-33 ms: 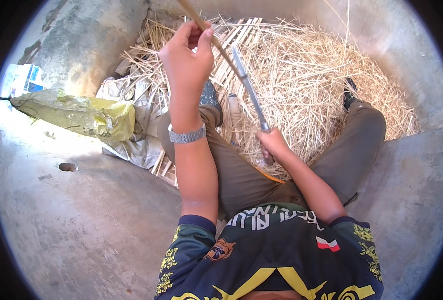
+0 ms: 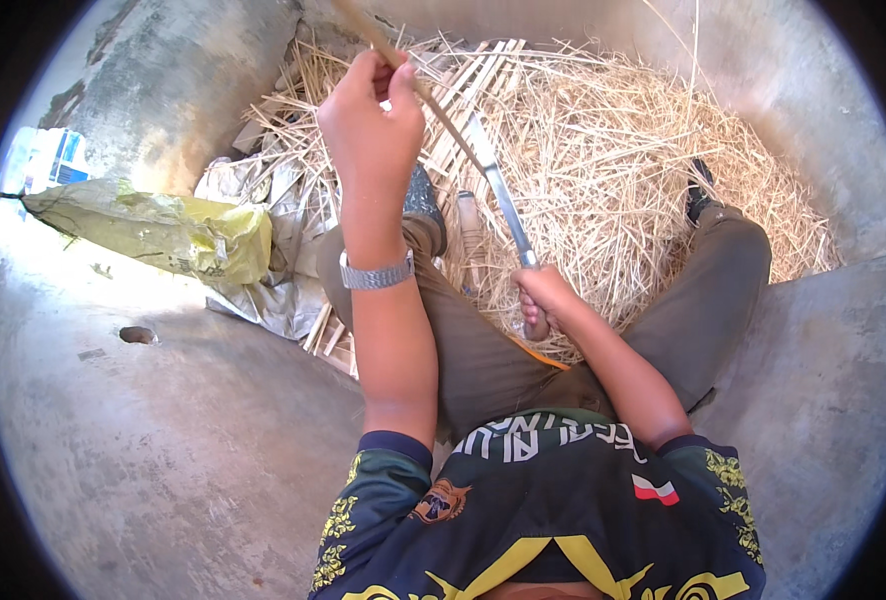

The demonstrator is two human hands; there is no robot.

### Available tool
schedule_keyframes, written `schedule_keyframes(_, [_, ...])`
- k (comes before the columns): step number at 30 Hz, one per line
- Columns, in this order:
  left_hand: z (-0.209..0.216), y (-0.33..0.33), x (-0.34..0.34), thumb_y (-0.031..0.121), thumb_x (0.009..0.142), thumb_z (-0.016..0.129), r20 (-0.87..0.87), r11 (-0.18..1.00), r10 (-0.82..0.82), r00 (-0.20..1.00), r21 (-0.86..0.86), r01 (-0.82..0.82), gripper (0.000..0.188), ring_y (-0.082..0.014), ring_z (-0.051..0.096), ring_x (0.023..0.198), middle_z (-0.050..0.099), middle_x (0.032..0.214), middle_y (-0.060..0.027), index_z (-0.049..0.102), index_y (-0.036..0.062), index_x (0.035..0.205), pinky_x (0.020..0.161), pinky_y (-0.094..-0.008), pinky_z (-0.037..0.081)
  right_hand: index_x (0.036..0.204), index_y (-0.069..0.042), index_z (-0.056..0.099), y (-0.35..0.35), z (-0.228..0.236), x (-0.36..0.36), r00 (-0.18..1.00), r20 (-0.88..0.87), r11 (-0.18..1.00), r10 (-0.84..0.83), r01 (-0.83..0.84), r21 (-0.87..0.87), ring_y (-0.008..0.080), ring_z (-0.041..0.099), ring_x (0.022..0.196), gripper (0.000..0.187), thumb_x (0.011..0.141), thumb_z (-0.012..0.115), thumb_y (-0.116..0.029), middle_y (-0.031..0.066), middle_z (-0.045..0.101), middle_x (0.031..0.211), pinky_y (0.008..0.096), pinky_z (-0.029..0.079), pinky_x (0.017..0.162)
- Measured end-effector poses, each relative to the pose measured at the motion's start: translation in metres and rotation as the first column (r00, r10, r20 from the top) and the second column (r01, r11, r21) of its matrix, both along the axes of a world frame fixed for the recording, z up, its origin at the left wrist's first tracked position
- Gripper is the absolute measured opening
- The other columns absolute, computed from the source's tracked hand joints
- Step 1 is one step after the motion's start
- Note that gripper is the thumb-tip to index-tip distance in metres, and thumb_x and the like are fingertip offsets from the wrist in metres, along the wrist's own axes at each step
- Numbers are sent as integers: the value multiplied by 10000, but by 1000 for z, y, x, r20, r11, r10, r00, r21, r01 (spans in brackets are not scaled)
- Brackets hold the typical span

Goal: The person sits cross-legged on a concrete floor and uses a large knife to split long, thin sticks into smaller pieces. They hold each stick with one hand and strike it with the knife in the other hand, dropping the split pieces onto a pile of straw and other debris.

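Note:
My left hand (image 2: 373,120) is raised at the upper middle, fingers pinched round a thin brown strip (image 2: 447,118), which looks like bamboo. The strip slants from the top edge down to the right. A long-bladed knife (image 2: 509,214) is gripped by its handle in my right hand (image 2: 545,296), between my knees. Its blade points away from me and crosses the strip's lower end; whether the edge bites into it I cannot tell.
Thin shavings (image 2: 613,150) cover the floor between and beyond my feet. Pale slats (image 2: 478,85) lie at the far side. A second wooden-handled tool (image 2: 470,230) rests by my left foot. A yellowish sack (image 2: 213,235) lies left, near concrete walls (image 2: 193,80).
My left hand and the strip have shifted slightly left and nearer. The knife has drawn back a little toward me.

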State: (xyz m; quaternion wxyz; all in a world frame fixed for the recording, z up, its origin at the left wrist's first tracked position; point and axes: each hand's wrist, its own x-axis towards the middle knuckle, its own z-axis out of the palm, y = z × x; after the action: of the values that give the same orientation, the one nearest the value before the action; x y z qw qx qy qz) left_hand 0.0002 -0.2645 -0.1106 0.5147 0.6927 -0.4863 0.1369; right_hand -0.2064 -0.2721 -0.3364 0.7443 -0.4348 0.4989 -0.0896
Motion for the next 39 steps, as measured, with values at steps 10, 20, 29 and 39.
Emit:
schedule_keyframes(10, [1, -1, 3, 84, 955, 714, -250, 994, -110, 962, -47, 102, 192, -124, 727, 923, 773, 969, -83, 721, -30, 1109, 855, -258, 555, 595, -74, 535, -18, 1, -4, 995, 70, 901, -64, 88, -424, 133, 492, 426, 331, 871, 674, -191, 9, 502, 500, 350, 360, 383])
schedule_keyframes(20, [1, 2, -3, 72, 960, 708, -159, 989, -149, 976, -50, 142, 176, -132, 730, 918, 773, 971, -89, 720, -32, 1102, 859, -266, 557, 759, -14, 562, -32, 12, -6, 997, -31, 985, -75, 69, -158, 112, 478, 407, 159, 874, 615, -110, 23, 515, 553, 302, 376, 366])
schedule_keyframes(29, [0, -3, -8, 76, 957, 710, -148, 980, -189, 971, -91, 177, 179, -129, 734, 905, 772, 955, -94, 720, -31, 1100, 856, -266, 561, 740, 3, 629, -41, -32, -4, 957, -286, 914, 43, -153, -376, 186, 572, 456, 269, 878, 660, -226, 64, 571, 548, 351, 477, 472])
schedule_keyframes(39, [-8, -6, 15, 76, 938, 715, -131, 995, -46, 990, -98, 34, 150, -150, 743, 801, 765, 862, -96, 730, 2, 1068, 755, -278, 571, 1396, 23, 588, -11, 138, -25, 611, 268, 637, 745, -531, -559, 309, 556, 1332, 943, 843, 674, -736, 215, 539, 1479, 428, 458, 1089])
